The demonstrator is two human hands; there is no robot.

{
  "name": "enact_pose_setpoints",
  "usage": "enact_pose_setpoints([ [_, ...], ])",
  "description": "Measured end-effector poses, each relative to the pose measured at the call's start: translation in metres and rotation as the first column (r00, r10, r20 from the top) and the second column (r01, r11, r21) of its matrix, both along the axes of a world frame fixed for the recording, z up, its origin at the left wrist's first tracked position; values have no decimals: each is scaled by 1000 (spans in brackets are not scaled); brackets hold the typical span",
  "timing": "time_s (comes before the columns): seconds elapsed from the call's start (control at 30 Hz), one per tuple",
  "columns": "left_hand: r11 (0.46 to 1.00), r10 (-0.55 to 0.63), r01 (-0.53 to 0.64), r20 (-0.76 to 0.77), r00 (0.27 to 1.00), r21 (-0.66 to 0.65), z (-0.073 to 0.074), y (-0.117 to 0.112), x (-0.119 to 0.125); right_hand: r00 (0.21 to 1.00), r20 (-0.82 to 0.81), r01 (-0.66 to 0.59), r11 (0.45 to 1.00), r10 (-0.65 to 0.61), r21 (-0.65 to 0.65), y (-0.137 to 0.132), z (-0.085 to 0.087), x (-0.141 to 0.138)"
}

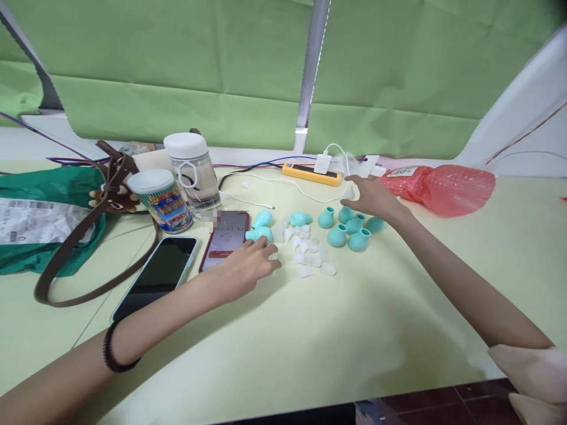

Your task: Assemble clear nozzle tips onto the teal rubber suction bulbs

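Note:
Near the middle of the table, my left hand [248,265] is low over the surface, fingers apart, with nothing seen in them. Two teal bulb-shaped pieces [262,219] lie just beyond it, and a loose pile of small whitish translucent pieces [303,245] spreads to its right. My right hand [372,198] reaches in above a group of several teal bulbs [355,224], most with their open necks up. Its thumb and forefinger are spread, and a small whitish thing [349,192] shows between them; whether they touch it I cannot tell. Another teal bulb [300,219] lies tipped behind the pile.
A phone with a running timer [228,233] and a dark-screened phone [162,271] lie at left. Behind them stand a noodle cup [163,203] and a clear bottle [195,183]. A yellow power strip [310,174] and red bubble wrap [456,189] are at the back.

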State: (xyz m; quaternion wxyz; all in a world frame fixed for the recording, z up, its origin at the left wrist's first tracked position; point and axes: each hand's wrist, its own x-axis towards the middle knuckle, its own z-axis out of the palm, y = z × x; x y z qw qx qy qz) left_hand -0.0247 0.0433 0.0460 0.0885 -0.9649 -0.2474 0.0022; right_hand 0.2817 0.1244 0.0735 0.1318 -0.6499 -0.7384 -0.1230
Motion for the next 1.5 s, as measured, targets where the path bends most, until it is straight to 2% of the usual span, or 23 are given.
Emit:
enact_pose_setpoints([
  [0.07,1000,-8,8,5,1000,-6,-4,1,0,999,-2,-33,975,34,218,-10,4,-10],
  [0.13,1000,-9,9,5,1000,-11,-6,3,0,989,-7,-130,896,146,424,-26,6,-24],
  [0.17,1000,-6,5,-1,1000,-10,-6,3,1,970,4,-216,853,243,475,-35,5,-32],
  [0.23,1000,8,-8,-13,1000,-7,-6,4,1,887,55,-435,789,459,435,-57,-1,-50],
  [0.3,1000,24,-24,-19,1000,-13,-6,4,2,803,94,-592,771,588,236,-78,-13,-66],
  [0.33,999,36,-36,-20,999,-17,-6,4,3,793,115,-609,781,598,137,-87,-20,-73],
  [0.43,995,97,-97,-20,995,-3,-8,5,5,802,233,-557,830,550,-38,-102,-43,-84],
  [0.5,989,142,-141,-16,990,30,-9,4,7,790,308,-532,842,530,-84,-104,-53,-86],
  [0.6,981,179,-179,9,984,75,-7,1,11,778,320,-540,836,541,-101,-102,-56,-85],
  [0.7,983,167,-172,70,983,65,-3,-3,14,804,239,-551,833,545,-47,-100,-51,-81],
  [0.77,987,154,-160,141,978,28,-2,-6,16,821,116,-566,824,559,32,-100,-46,-79],
  [0.87,986,161,-168,245,956,6,-8,-8,19,801,-110,-573,806,589,145,-104,-44,-77],
  [0.93,981,181,-192,274,945,17,-15,-8,22,775,-189,-576,798,602,178,-107,-45,-77],
  [1.17,961,261,-275,212,942,39,-35,-9,32,742,-174,-610,760,647,223,-118,-54,-79],
  [1.3,964,229,-251,205,951,83,-37,-7,33,670,-315,-639,738,672,216,-123,-57,-81],
  [1.4,977,202,-215,289,936,14,-33,-7,30,602,-441,-638,733,666,235,-124,-58,-84],
  [1.47,979,194,-150,422,886,-135,-28,-7,27,569,-509,-626,742,646,240,-125,-60,-85],
  [1.5,964,218,-105,498,839,-246,-24,-7,26,555,-537,-617,748,635,246,-126,-61,-86],
])
